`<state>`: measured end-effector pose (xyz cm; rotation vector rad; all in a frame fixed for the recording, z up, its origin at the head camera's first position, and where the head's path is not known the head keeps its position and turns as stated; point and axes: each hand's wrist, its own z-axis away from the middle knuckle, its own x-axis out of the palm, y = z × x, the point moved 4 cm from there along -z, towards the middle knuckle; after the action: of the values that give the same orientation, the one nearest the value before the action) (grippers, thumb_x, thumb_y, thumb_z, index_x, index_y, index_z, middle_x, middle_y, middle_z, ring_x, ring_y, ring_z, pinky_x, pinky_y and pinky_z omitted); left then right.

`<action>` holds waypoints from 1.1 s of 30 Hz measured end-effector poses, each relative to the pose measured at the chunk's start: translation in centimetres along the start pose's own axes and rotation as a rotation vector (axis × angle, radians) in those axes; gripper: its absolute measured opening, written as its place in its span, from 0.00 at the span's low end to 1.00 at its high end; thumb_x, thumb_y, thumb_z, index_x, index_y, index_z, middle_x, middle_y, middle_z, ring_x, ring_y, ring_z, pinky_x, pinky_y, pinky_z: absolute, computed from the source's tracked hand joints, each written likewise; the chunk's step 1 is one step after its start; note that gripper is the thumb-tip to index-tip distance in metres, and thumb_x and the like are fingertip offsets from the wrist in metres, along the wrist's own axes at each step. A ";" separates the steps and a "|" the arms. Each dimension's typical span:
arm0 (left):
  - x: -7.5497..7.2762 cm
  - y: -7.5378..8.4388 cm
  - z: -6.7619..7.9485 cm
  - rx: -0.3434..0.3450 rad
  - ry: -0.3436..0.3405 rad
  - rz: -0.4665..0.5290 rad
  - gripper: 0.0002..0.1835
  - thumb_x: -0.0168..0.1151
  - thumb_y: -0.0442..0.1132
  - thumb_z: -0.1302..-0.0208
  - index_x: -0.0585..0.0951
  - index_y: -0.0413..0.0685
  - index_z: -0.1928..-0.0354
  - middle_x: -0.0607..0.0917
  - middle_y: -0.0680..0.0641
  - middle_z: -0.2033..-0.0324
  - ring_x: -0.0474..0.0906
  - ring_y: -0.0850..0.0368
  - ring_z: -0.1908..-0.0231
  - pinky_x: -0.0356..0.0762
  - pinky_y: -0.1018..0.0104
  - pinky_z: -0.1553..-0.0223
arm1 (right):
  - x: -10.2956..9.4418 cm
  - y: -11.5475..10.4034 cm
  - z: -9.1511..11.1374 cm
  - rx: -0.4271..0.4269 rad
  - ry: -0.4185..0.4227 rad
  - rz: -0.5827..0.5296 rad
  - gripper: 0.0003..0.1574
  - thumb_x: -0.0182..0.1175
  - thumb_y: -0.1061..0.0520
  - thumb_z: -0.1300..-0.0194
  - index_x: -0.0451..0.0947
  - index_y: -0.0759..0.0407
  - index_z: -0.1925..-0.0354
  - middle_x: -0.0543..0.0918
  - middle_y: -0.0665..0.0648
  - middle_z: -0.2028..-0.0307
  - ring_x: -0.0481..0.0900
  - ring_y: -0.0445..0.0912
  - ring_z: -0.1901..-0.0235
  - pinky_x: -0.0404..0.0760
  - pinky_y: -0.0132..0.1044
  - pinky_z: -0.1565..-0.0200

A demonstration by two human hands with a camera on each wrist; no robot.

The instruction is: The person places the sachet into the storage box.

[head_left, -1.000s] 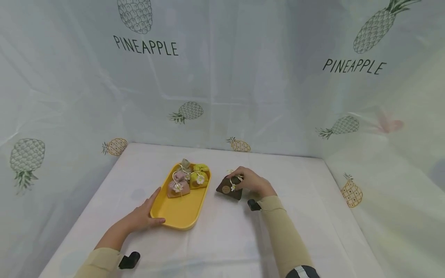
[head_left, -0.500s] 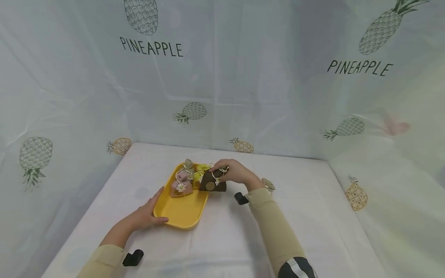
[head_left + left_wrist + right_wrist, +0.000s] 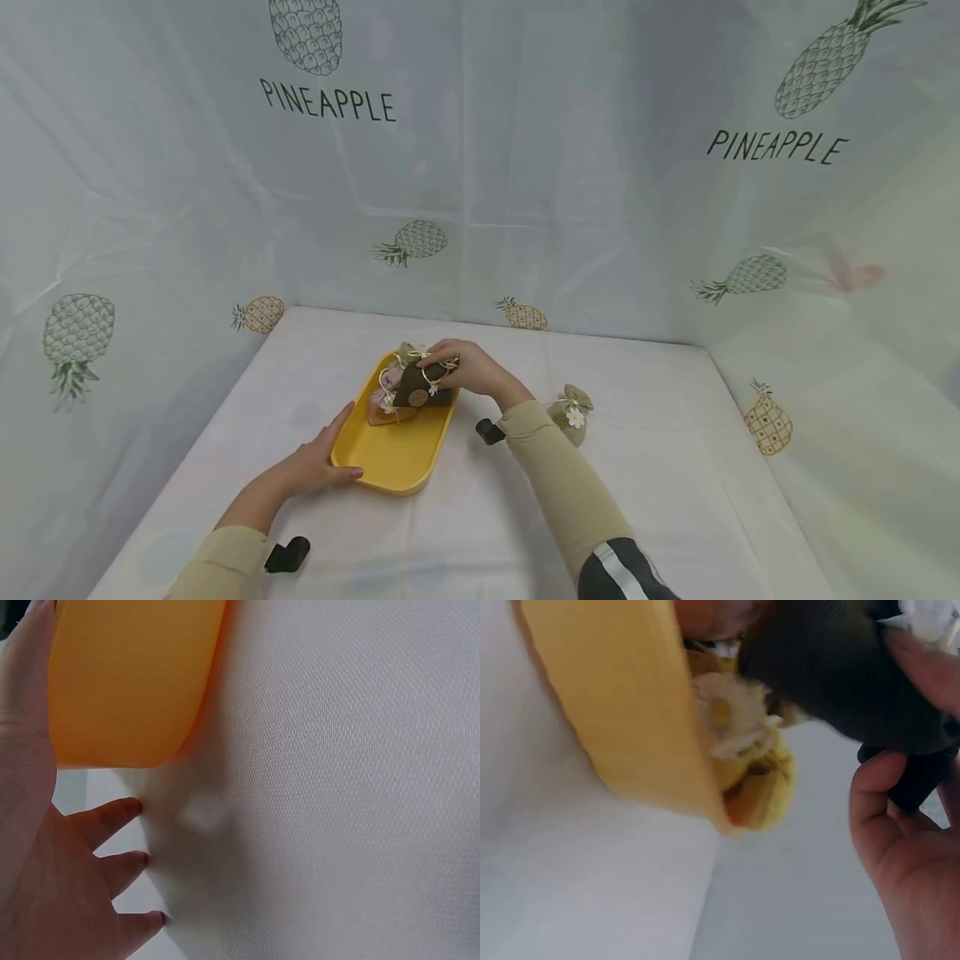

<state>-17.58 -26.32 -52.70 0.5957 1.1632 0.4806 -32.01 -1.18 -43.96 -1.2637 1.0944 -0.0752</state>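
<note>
My right hand (image 3: 468,367) pinches a dark brown drawstring pouch (image 3: 414,390) by its tied neck, above the far part of a yellow tray (image 3: 388,475). In the right wrist view the dark pouch (image 3: 832,675) hangs over the tray wall (image 3: 622,697), and a yellow pouch (image 3: 769,787) with a white flower pokes out past the rim. A pink pouch (image 3: 382,408) and a beige-green one (image 3: 407,352) lie in the tray, partly covered. My left hand (image 3: 311,462) rests against the tray's near left corner with its fingers spread; in the left wrist view several fingers (image 3: 120,870) stretch out straight.
A greenish pouch (image 3: 573,412) with a white flower sits on the white table (image 3: 675,467), just beyond my right sleeve. Pineapple-printed sheeting (image 3: 525,167) hangs behind the table and at both sides.
My right hand has carried the dark brown pouch leftward from the table to over the tray, uncovering the greenish pouch behind the sleeve. The left hand stays at the tray corner.
</note>
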 end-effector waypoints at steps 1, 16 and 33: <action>0.0 0.0 0.0 -0.003 0.000 -0.003 0.64 0.73 0.59 0.49 0.37 0.55 0.23 0.53 0.30 0.28 0.56 0.26 0.34 0.56 0.30 0.39 | 0.2 0.1 -0.1 0.004 0.003 -0.011 0.27 0.71 0.70 0.47 0.86 0.47 0.51 0.79 0.46 0.49 0.75 0.42 0.47 0.79 0.31 0.53; -0.1 0.1 -0.1 -0.015 -0.008 -0.017 0.64 0.72 0.60 0.48 0.36 0.57 0.23 0.52 0.30 0.28 0.52 0.23 0.33 0.49 0.23 0.41 | 1.5 1.3 -1.1 -0.001 -0.093 0.142 0.26 0.68 0.75 0.48 0.88 0.49 0.56 0.80 0.48 0.48 0.74 0.43 0.44 0.78 0.28 0.53; -0.1 0.0 -0.1 -0.031 -0.011 -0.010 0.64 0.72 0.61 0.49 0.37 0.56 0.23 0.50 0.31 0.27 0.49 0.24 0.32 0.50 0.25 0.39 | 3.4 1.4 -1.9 -0.020 -0.250 0.348 0.23 0.69 0.71 0.46 0.88 0.48 0.55 0.79 0.46 0.54 0.74 0.40 0.50 0.74 0.27 0.48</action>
<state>-17.68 -26.35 -52.62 0.5647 1.1458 0.4854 -32.23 -4.03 -46.89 -1.0512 1.0813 0.3486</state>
